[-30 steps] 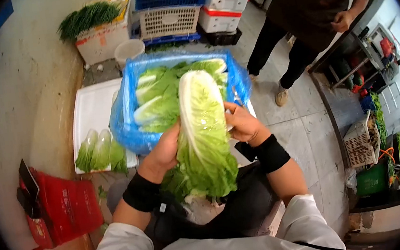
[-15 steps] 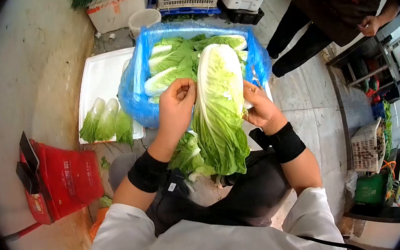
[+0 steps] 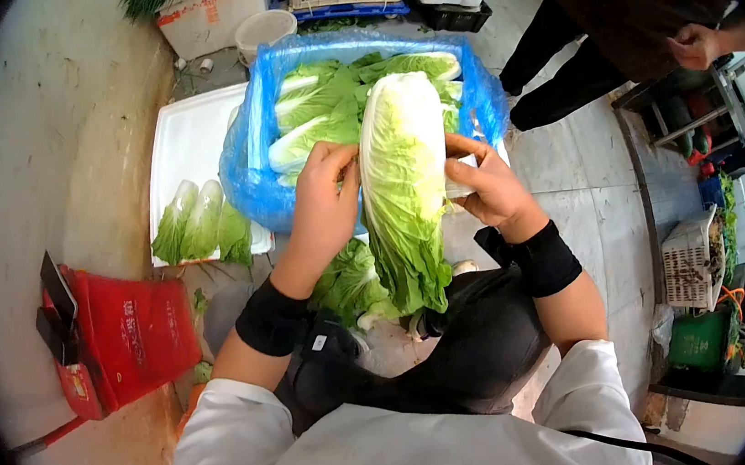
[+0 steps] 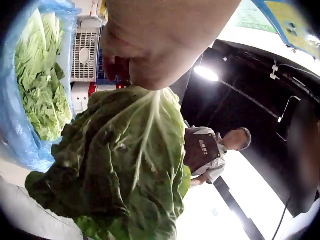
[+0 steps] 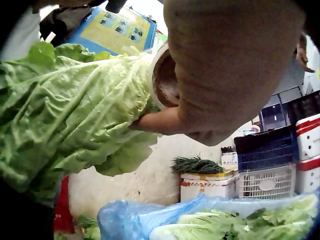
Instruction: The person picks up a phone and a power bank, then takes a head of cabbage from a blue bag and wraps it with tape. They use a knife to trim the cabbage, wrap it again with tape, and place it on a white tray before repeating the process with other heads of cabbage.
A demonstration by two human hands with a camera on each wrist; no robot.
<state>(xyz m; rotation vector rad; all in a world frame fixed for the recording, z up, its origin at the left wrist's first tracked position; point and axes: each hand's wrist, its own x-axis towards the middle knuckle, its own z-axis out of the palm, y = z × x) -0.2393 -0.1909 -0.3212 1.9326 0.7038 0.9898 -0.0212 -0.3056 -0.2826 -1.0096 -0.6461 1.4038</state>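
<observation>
A long napa cabbage (image 3: 404, 164) stands upright between both hands, pale end up and leafy end over the lap. At its left edge the left hand (image 3: 325, 203) has bent fingers pinched close to the side; in the left wrist view this hand (image 4: 150, 47) is at the cabbage leaves (image 4: 130, 155). On the other side, the right hand (image 3: 494, 189) curls round a white ring-shaped roll (image 5: 158, 75) pressed against the cabbage (image 5: 75, 110). One finger of the right hand (image 5: 225, 75) touches the leaves. The fingertips behind the cabbage are hidden.
A blue-lined box (image 3: 241, 169) of cabbages is just ahead. Several cabbages (image 3: 202, 224) lie on a white tray (image 3: 183, 144) at left, near a red bin (image 3: 140, 332). Another cabbage (image 3: 350, 281) is below the left hand. A person (image 3: 632, 10) stands at the right.
The left hand has moved up along the cabbage and its fingers have drawn together. The cabbage has turned slightly, and the right thumb has bent inward. The head view has shifted.
</observation>
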